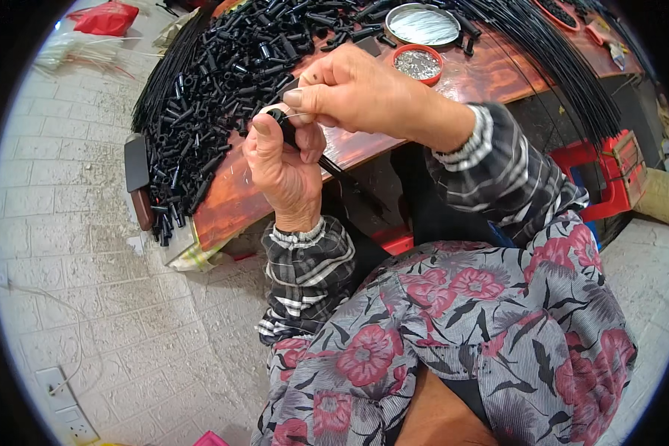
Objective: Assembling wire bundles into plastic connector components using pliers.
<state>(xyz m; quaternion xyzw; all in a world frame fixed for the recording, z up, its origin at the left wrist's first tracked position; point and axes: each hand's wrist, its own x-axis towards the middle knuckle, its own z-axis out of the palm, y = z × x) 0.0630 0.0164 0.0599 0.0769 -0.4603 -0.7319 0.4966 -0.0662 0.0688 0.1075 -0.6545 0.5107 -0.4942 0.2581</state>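
Note:
My left hand [288,175] is closed around a black tubular plastic part [278,114], its open end turned up between thumb and fingers. Just above it, my right hand [368,93] pinches a thin pale wire or strip [299,114] between thumb and forefinger, its end at the part's opening. Fingers hide most of the part. Thin black rods [349,181] trail down to the right from beneath my left hand; I cannot tell whether they join the part.
A large heap of black plastic parts [223,97] covers the table's [234,197] left side. Behind my right hand are a red dish [419,84] of small metal pieces and a round tin [389,22] of pale strips. Black rods [550,59] overhang at right. A cleaver [137,165] lies at the left edge.

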